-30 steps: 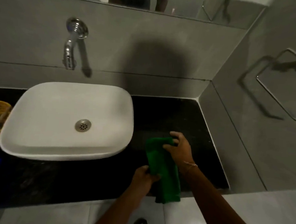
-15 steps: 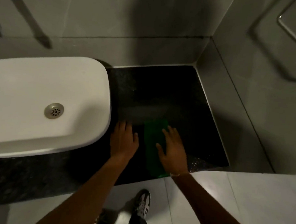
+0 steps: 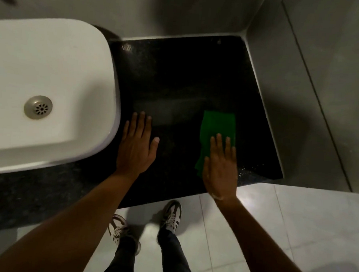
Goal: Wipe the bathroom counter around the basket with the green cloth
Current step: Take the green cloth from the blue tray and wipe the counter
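On the black table (image 3: 177, 73), the right hand (image 3: 219, 165) lies flat with its fingers spread, palm pressing the near end of the green cloth (image 3: 218, 127). The cloth is a folded strip running away from the person, toward the right side of the table near the grey tiled wall (image 3: 323, 81). The left hand (image 3: 135, 148) rests open and flat on the bare table, fingers together, thumb out, just beside the rim of the white basin (image 3: 53, 67), well apart from the cloth. A metal drain (image 3: 38, 107) sits in the basin. Below the table edge, two sneakers (image 3: 171, 215) stand on the pale floor tiles (image 3: 294, 225).
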